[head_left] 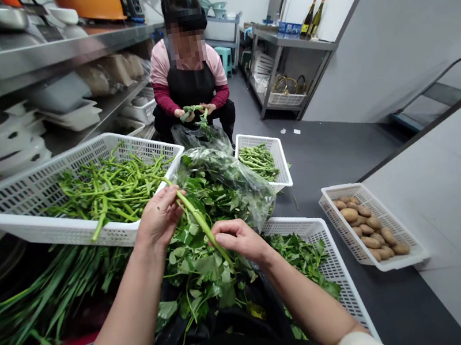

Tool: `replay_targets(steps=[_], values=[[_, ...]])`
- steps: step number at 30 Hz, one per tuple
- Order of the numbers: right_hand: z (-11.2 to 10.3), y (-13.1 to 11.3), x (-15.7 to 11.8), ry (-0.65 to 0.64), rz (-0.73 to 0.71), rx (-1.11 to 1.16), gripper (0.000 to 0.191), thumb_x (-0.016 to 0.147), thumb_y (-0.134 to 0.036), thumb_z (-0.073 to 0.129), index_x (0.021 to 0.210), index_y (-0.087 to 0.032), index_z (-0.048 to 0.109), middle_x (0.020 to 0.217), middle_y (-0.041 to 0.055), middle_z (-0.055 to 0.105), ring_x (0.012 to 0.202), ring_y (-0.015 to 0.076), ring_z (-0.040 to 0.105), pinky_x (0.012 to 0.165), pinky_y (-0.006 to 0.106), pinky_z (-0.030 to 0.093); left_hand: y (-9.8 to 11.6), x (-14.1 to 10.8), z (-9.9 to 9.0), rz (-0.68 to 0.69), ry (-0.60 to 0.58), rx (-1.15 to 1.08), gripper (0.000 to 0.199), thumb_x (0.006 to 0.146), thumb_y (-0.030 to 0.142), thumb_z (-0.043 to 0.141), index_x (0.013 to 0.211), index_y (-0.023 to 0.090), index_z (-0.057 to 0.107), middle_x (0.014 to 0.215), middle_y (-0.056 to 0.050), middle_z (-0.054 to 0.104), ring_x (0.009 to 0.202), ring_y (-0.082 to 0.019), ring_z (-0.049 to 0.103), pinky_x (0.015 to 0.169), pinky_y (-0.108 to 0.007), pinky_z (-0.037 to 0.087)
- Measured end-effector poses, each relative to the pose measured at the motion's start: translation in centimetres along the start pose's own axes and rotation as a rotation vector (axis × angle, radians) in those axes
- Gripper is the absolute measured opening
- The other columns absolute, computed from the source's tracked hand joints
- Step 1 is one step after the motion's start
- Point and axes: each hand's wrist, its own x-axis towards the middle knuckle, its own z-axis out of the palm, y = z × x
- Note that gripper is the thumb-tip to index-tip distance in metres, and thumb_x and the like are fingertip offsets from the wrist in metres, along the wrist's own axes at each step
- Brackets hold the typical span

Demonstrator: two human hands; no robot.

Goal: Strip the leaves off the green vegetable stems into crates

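Observation:
Between my two hands runs a long green vegetable stem point(196, 216), tilted down to the right. My left hand point(161, 215) pinches its upper end, beside the near corner of a white basket point(60, 231). The lower part is between the fingers of my right hand point(239, 240). Beneath both hands lies a heap of leafy greens point(203, 264), partly in a clear plastic bag point(255, 189). Bare green stems point(114, 185) are piled in the left basket. More leaves point(301, 260) fill a white basket point(345, 271) under my right forearm.
A co-worker point(189, 80) squats opposite, holding green stems. Green pods point(257, 159) fill a small basket point(283, 161). Potatoes point(368, 226) sit in a basket point(416, 256) by the right wall. Long-leaved greens point(56, 287) lie at lower left, below metal shelving point(37, 60).

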Motion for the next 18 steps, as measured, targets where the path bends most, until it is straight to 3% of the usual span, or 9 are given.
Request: replay_targets(steps=[4,7,10,13,15,18], values=[[0.3,1.6,-0.1,0.302,0.028,-0.24,0.019,0.073,-0.028,0.049,0.058,-0.017,0.05,0.057,-0.004,0.042,0.057,0.009,0.038,0.055,0.022,0.031,-0.7,-0.5,-0.3,0.125,0.019,0.09,0.015,0.065,0.02,0.07,0.068,0.015,0.056,0.061,0.002,0.059,0.046,-0.005,0.05,0.042,-0.012,0.04],[-0.8,3.9,0.9,0.468,0.202,-0.18,0.023,0.068,-0.025,0.045,0.048,-0.018,0.036,0.05,-0.0049,0.032,0.052,0.0088,0.032,0.051,0.021,0.027,-2.2,-1.9,0.1,0.292,0.015,0.253,0.016,0.065,0.026,0.069,0.07,0.017,0.057,0.065,0.002,0.06,0.055,-0.009,0.054,0.051,-0.017,0.045],[-2.1,6.0,2.2,0.503,0.389,-0.034,0.016,0.065,-0.027,0.042,0.051,-0.019,0.04,0.048,-0.005,0.034,0.048,0.0093,0.034,0.047,0.021,0.03,-4.5,-3.6,0.7,0.464,-0.047,0.484,0.014,0.068,0.03,0.067,0.07,0.02,0.058,0.066,0.002,0.058,0.061,-0.013,0.055,0.058,-0.023,0.046],[-3.3,7.7,2.6,0.51,0.454,-0.021,0.014,0.065,-0.029,0.039,0.056,-0.019,0.044,0.05,-0.0034,0.042,0.047,0.0105,0.039,0.047,0.022,0.035,-6.5,-4.9,0.9,0.514,-0.068,0.612,0.012,0.072,0.032,0.064,0.07,0.022,0.058,0.066,0.001,0.059,0.063,-0.015,0.057,0.058,-0.025,0.046],[-4.4,8.7,1.7,0.537,0.498,-0.046,0.016,0.065,-0.03,0.04,0.058,-0.019,0.047,0.051,-0.0024,0.047,0.047,0.011,0.042,0.047,0.022,0.036,-6.9,-5.4,0.8,0.522,-0.069,0.623,0.011,0.073,0.032,0.063,0.072,0.022,0.058,0.067,0.001,0.06,0.062,-0.015,0.057,0.058,-0.025,0.045],[-7.1,10.0,-2.0,0.613,0.578,-0.146,0.022,0.068,-0.034,0.04,0.06,-0.018,0.053,0.05,-0.0012,0.05,0.046,0.012,0.043,0.047,0.023,0.035,-5.7,-5.6,0.4,0.582,0.021,0.542,0.013,0.073,0.033,0.064,0.074,0.022,0.057,0.068,0.003,0.057,0.061,-0.013,0.055,0.059,-0.024,0.045]])
